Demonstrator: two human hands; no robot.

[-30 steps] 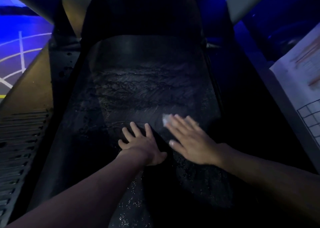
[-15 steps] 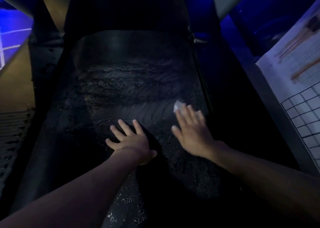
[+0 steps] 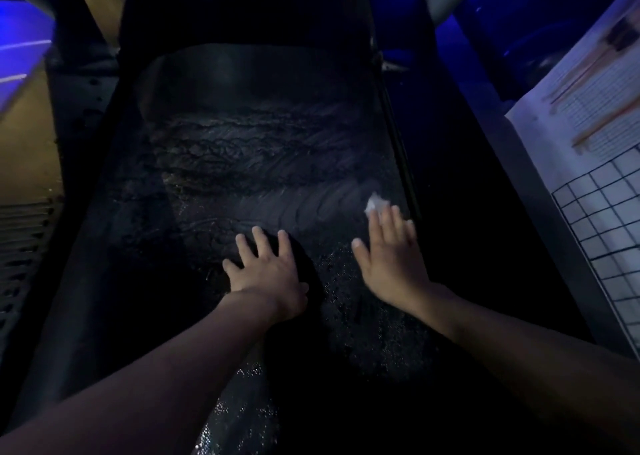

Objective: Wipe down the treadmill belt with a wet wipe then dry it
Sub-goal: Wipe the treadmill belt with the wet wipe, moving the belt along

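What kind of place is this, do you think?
Probably a gym or fitness room: a wet treadmill belt between side rails, blue lighting behind, and a gridded paper sheet at the right.

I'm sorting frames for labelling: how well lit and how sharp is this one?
Head view: very dim, blue light at the edges; a pale patch shows streaks on the middle of the treadmill belt, the near part almost black. Head view: the right hand and wipe look slightly blurred, the left hand sharper.
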